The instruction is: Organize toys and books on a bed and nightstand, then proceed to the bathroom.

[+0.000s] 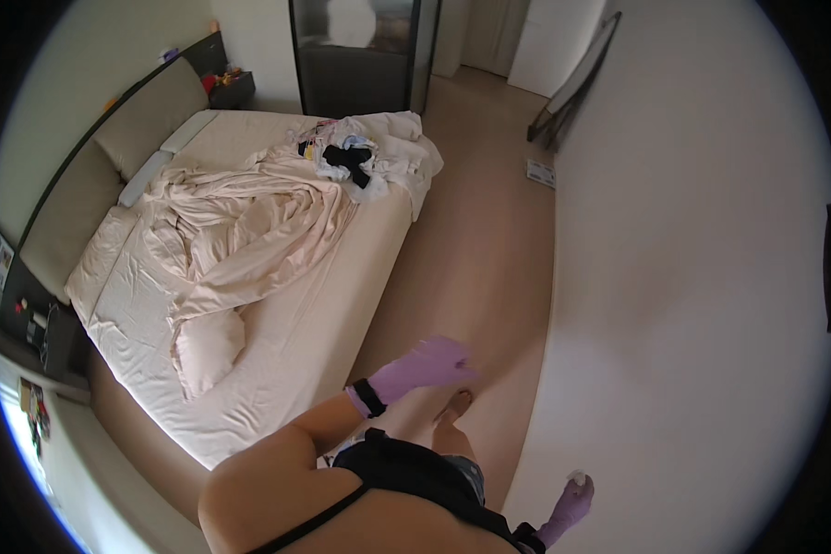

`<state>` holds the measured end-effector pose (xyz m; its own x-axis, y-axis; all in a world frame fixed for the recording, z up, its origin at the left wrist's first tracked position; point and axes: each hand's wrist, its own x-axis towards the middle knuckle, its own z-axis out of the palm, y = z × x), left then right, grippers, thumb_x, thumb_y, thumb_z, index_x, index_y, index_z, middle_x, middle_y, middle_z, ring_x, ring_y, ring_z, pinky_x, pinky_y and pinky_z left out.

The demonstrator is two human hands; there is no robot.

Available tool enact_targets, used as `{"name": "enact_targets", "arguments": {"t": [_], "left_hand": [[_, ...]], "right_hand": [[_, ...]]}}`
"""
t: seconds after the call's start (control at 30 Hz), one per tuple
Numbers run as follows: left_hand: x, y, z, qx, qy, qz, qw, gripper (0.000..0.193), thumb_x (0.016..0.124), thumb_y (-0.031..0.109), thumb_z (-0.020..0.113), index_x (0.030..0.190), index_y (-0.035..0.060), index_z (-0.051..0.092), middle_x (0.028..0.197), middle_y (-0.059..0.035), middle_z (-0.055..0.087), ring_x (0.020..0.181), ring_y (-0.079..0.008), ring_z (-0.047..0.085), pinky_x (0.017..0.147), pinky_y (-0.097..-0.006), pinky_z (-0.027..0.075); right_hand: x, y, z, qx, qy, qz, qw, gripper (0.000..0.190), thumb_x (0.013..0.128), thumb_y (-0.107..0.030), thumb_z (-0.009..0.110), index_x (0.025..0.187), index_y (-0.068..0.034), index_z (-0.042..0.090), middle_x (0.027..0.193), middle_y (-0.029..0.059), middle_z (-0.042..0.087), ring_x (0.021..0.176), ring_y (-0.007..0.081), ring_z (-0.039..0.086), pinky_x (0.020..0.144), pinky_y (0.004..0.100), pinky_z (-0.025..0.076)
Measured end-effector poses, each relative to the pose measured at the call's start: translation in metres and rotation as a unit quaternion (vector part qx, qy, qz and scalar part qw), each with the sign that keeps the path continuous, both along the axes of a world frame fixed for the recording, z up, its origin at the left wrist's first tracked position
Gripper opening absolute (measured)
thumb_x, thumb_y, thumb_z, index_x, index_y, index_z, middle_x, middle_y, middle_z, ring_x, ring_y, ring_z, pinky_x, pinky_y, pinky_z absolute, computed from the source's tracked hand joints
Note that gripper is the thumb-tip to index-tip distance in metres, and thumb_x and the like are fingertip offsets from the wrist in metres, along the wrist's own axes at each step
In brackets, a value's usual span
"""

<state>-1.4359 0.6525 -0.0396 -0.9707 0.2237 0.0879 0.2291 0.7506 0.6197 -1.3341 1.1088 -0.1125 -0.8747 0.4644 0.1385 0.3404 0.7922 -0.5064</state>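
Observation:
Purple gloves cover both of my hands, and each wrist has a black strap. My left hand [428, 363] is over the floor beside the bed, its fingers partly curled; whether it holds anything cannot be told. At the lower right, beside the white wall, my right hand [576, 500] holds a small crumpled white thing [579, 477], perhaps a tissue or cloth. On the bed lie a rumpled pale pink duvet [270, 228], a pale pillow [210, 346] and a heap of clothes with a black garment [348, 158] on top.
The mattress edge [377, 277] runs along the left of the brown floor [478, 263], and the white wall [678, 277] along the right. A white flat object [541, 173] lies by the wall. Behind it leans a dark-framed board [585, 66]. A dark glass-fronted wardrobe [356, 79] stands past the bed.

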Motion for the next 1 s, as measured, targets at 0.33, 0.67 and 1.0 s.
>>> {"name": "enact_targets", "arguments": {"t": [0.33, 0.67, 1.0], "left_hand": [[-0.19, -0.05, -0.038, -0.085, -0.082, 0.161, 0.98, 0.039, 0.085, 0.045, 0.056, 0.089, 0.0073, 0.066, 0.091, -0.0124, 0.066, 0.086, -0.0333, 0.062, 0.074, -0.0419, 0.05], [-0.428, -0.158, -0.075, -0.081, -0.208, 0.378, 0.899, 0.031, 0.087, 0.035, 0.052, 0.093, 0.0088, 0.066, 0.09, -0.0146, 0.066, 0.083, -0.0364, 0.063, 0.072, -0.0463, 0.05], [-0.807, -0.239, -0.016, -0.011, 0.102, 0.271, 0.957, 0.03, 0.087, 0.035, 0.052, 0.092, 0.008, 0.064, 0.089, -0.016, 0.065, 0.077, -0.0375, 0.062, 0.067, -0.0455, 0.052]], "right_hand": [[-0.469, -0.116, 0.065, -0.011, 0.115, 0.356, 0.927, 0.028, 0.078, -0.01, 0.063, 0.105, -0.005, 0.062, 0.094, 0.0161, 0.063, 0.083, 0.0321, 0.061, 0.069, 0.0408, 0.048], [-0.776, -0.282, 0.046, -0.044, 0.112, 0.461, 0.879, 0.029, 0.079, -0.011, 0.064, 0.107, -0.005, 0.062, 0.097, 0.0157, 0.064, 0.082, 0.0302, 0.061, 0.072, 0.0388, 0.048], [-1.033, -0.286, 0.012, -0.107, 0.08, 0.295, 0.946, 0.034, 0.079, -0.01, 0.062, 0.112, 0.001, 0.06, 0.104, 0.0193, 0.063, 0.09, 0.031, 0.063, 0.072, 0.0369, 0.051]]}}
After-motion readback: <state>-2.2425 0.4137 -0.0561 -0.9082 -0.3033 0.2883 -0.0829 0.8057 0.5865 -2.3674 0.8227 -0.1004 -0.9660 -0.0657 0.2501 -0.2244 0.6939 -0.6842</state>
